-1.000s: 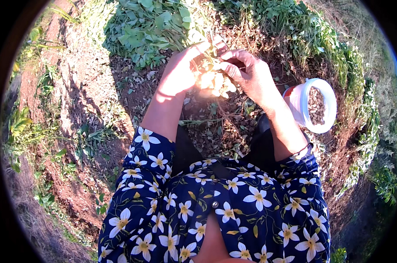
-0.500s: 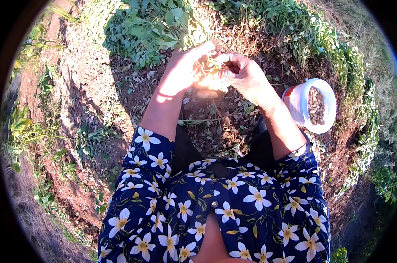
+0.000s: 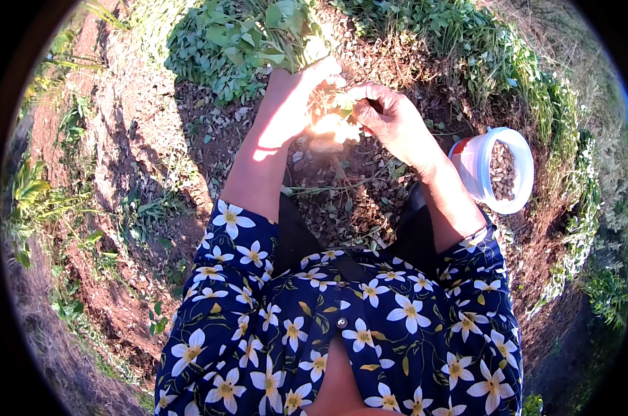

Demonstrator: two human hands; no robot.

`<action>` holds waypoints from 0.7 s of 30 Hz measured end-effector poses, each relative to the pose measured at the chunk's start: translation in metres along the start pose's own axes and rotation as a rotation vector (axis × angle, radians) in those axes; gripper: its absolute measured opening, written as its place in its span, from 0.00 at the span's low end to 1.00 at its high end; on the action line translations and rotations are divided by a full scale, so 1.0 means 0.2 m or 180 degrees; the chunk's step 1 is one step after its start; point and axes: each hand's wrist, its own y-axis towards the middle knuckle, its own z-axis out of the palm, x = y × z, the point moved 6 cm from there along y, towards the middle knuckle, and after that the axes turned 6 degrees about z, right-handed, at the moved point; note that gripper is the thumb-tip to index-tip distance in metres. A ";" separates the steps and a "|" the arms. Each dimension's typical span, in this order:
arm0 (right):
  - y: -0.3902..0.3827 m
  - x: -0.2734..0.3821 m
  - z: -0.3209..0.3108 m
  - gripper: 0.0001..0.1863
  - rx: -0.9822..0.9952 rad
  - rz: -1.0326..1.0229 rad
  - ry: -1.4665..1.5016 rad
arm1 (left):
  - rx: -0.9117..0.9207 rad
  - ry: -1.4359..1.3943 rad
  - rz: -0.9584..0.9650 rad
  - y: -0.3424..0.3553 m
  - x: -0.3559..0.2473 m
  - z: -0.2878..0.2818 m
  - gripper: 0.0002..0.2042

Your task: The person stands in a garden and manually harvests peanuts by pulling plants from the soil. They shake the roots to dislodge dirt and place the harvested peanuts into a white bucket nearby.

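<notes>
"Green, broad-leaved plant bundle [image 3: 276, 35]: how is it held?"

"By the bare left hand [image 3: 291, 104]. Its fingers curl round the stems, leaves pointing away from the body, and a pale, knobbly root cluster [image 3: 332, 130] hangs between the two hands."

"And the bare right hand [image 3: 396, 126]?"

"Thumb and forefinger are close together at the cluster's right edge. Glare washes that spot out, so I can't tell whether they pinch anything."

"What could go wrong?"

"Such harsh sun could make a small pod easy to miss. Too hard a tug might snap a root or crush a shell. Anything dropped could blend into the dry, brown leaf litter [image 3: 331, 208] below."

"What about the white, round plastic bucket [image 3: 472, 166]?"

"Just beside the right forearm, seemingly tilted, though the lens bends things. A careless elbow could spill the tan, shelled-looking pods [image 3: 502, 172] inside."
</notes>
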 end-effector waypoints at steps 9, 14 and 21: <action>0.00 -0.03 0.05 0.20 0.0684 0.0337 0.0604 | -0.0280 -0.1107 -0.0684 0.00 0.05 0.03 0.15; 0.00 0.01 0.02 0.17 0.0417 0.0422 -0.0134 | -0.0439 -0.1135 -0.0694 0.02 0.01 0.07 0.16; -0.01 0.11 0.03 0.19 0.0277 0.0156 -0.1688 | -0.0726 -0.1291 0.0079 0.06 0.05 0.06 0.12</action>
